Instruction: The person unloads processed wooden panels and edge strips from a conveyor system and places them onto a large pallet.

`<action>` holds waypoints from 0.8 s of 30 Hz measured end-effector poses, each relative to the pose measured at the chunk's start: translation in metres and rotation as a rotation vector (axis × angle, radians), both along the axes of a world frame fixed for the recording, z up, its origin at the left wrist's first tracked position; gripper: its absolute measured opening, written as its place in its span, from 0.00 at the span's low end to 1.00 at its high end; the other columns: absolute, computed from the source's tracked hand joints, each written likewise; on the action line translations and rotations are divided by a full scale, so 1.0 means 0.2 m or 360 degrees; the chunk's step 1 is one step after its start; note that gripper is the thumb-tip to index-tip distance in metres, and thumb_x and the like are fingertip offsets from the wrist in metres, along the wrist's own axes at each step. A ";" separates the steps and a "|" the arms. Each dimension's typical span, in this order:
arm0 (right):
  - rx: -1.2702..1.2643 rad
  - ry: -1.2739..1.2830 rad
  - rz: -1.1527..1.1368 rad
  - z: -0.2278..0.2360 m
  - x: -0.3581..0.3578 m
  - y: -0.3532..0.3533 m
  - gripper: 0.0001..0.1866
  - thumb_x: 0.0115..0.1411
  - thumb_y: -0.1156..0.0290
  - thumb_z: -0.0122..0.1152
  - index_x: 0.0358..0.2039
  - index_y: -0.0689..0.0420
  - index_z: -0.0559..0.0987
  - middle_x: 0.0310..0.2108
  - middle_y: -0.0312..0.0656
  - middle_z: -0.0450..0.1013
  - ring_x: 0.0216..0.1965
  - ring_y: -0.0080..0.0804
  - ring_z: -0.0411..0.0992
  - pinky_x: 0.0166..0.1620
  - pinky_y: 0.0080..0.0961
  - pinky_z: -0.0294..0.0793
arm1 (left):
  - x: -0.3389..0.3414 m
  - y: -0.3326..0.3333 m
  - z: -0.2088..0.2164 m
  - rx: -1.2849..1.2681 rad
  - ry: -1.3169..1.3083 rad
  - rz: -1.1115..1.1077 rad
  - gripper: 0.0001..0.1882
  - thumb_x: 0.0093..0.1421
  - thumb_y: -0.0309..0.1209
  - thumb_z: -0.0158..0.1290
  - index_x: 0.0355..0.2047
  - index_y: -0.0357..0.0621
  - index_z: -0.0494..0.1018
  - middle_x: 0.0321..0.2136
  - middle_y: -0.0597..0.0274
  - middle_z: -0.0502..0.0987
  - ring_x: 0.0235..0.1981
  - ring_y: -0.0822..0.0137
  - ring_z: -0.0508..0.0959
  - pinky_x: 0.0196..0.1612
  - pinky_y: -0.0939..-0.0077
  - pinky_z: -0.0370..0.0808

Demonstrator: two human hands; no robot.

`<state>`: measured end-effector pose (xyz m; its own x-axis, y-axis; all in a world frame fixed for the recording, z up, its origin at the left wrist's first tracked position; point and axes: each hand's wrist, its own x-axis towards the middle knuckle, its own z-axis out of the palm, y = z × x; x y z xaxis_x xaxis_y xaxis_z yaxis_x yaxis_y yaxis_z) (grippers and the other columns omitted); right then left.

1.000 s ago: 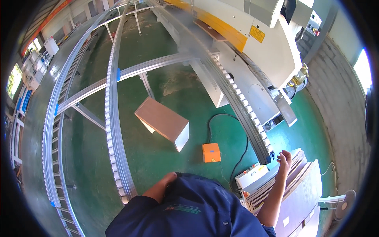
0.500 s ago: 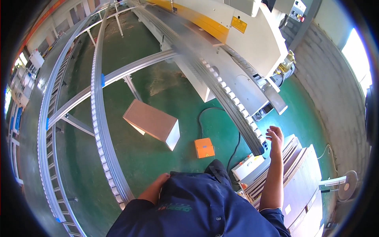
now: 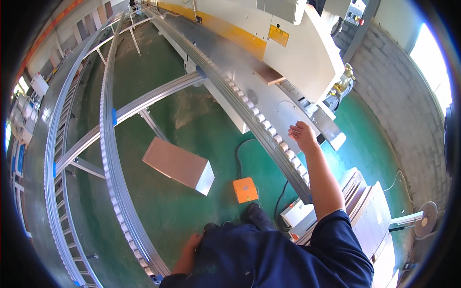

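Shifted since the earlier frame: brown board (image 3: 270, 74) toward 4 o'clock along the white machine (image 3: 307, 62), right hand (image 3: 302, 136) upward past the roller rail (image 3: 266, 137). Left hand (image 3: 193, 241) near the waist, grip impossible to tell; board 11 o'clock from the right fingers, long axis 10-to-4, nearer that hand; right fingers loosely curled, released.

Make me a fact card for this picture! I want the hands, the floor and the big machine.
Right hand: raised near the roller rail; nothing visible in it
Left hand: low, beside the dark blue shirt; fingers unclear
Floor: green, with an orange box and a brown box-shaped piece
Machine: white and yellow, with a brown board
Stacked boards: right side
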<state>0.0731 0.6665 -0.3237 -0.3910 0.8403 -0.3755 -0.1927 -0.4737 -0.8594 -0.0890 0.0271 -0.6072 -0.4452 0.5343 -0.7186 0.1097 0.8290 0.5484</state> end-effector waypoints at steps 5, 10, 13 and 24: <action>-0.0257 0.0121 -0.0218 -0.02 -0.37 0.24 0.37 0.59 0.57 0.56 0.62 0.66 0.57 0.59 0.58 0.62 0.55 0.50 0.68 0.55 0.41 0.70 | 0.15 -0.27 -0.14 -0.0078 0.0204 0.0264 0.20 0.56 0.43 0.51 0.38 0.37 0.77 0.34 0.44 0.80 0.38 0.49 0.80 0.42 0.59 0.74; -0.0457 0.0657 -0.0418 -0.05 -0.48 0.41 0.39 0.60 0.60 0.55 0.64 0.66 0.51 0.64 0.56 0.56 0.62 0.52 0.59 0.64 0.43 0.61 | 0.22 -0.26 0.18 -0.0148 0.0082 0.0240 0.18 0.56 0.40 0.49 0.37 0.37 0.77 0.32 0.48 0.80 0.33 0.49 0.80 0.36 0.57 0.74; -0.0451 0.0756 -0.0498 -0.10 -0.44 0.45 0.26 0.61 0.62 0.55 0.53 0.66 0.65 0.54 0.52 0.67 0.56 0.51 0.66 0.62 0.45 0.64 | 0.24 -0.29 0.18 -0.0077 0.0240 -0.0121 0.18 0.57 0.39 0.48 0.38 0.37 0.76 0.32 0.47 0.79 0.33 0.49 0.79 0.35 0.56 0.73; -0.0517 0.0588 -0.0587 -0.05 0.15 0.28 0.11 0.60 0.75 0.51 0.40 0.68 0.69 0.43 0.55 0.73 0.47 0.50 0.74 0.53 0.41 0.77 | 0.09 -0.09 -0.07 0.0170 0.0238 -0.0068 0.14 0.59 0.38 0.49 0.34 0.39 0.76 0.31 0.51 0.79 0.31 0.57 0.79 0.35 0.64 0.74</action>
<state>0.1027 0.7218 -0.3336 -0.2493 0.8104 -0.5301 -0.6515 -0.5454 -0.5274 -0.0708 0.0093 -0.6211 -0.5181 0.6244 -0.5845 0.2301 0.7599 0.6079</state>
